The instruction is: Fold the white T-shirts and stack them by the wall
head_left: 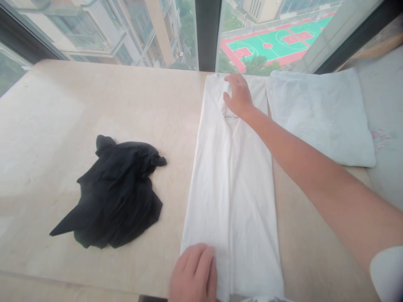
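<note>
A white T-shirt (pixel 252 201) lies lengthwise on the pale stone ledge, its two sides folded inward so their edges meet along the middle. Small dark lettering shows near its far end. Over that end, by the collar, my right hand (pixel 238 94) rests with thumb and fingers apart. My left hand (pixel 193 274) is at the near left corner of the shirt, its fingers curled together on the fabric; the thumb is hidden. To the left, a crumpled black garment (pixel 119 197) lies in a heap, apart from both hands.
A folded white cloth item (pixel 321 117) lies at the far right, against the T-shirt's far right edge. Window panes with a dark frame post (pixel 208 33) border the ledge's far side. The ledge's front edge (pixel 78 287) runs along the bottom left.
</note>
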`<state>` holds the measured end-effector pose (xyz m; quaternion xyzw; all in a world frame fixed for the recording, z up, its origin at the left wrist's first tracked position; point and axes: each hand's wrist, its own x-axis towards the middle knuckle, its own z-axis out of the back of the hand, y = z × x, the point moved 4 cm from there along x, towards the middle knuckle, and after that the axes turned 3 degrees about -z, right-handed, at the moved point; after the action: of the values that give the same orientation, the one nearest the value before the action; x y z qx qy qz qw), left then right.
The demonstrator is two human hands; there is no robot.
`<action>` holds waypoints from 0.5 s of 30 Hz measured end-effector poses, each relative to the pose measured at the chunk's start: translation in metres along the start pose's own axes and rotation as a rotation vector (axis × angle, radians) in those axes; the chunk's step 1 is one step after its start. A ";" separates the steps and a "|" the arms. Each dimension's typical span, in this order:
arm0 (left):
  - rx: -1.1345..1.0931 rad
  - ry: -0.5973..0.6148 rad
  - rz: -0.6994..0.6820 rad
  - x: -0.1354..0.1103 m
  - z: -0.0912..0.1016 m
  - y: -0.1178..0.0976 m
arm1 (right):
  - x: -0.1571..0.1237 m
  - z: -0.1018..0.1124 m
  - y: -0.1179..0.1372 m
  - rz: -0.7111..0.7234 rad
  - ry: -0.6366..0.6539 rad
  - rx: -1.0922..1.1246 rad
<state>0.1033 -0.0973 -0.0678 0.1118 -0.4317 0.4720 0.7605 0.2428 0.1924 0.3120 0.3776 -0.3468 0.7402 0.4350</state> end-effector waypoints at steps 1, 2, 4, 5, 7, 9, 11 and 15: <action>0.005 -0.049 0.009 -0.001 0.008 0.009 | -0.027 0.010 0.010 0.014 -0.025 0.030; 0.022 -0.101 0.020 -0.001 0.016 0.017 | -0.058 0.021 0.020 0.022 -0.048 0.076; 0.060 -0.193 0.059 -0.002 0.028 0.033 | -0.126 0.039 0.041 0.044 -0.052 0.177; 0.067 -0.218 0.086 -0.003 0.032 0.039 | -0.161 0.046 0.051 0.056 -0.037 0.220; 0.036 -0.210 0.168 -0.005 0.034 0.049 | -0.230 0.058 0.066 0.071 0.007 0.261; -0.036 -0.136 0.254 -0.007 0.031 0.052 | -0.292 0.068 0.075 0.059 0.055 0.235; -0.078 -0.042 0.316 -0.007 0.027 0.051 | -0.344 0.077 0.080 0.035 0.058 0.154; -0.009 0.105 0.384 -0.005 0.022 0.041 | -0.417 0.089 0.088 0.081 0.097 -0.014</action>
<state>0.0562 -0.0916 -0.0681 -0.0010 -0.4068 0.6117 0.6784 0.3256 -0.0751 -0.0209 0.3240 -0.3457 0.7720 0.4237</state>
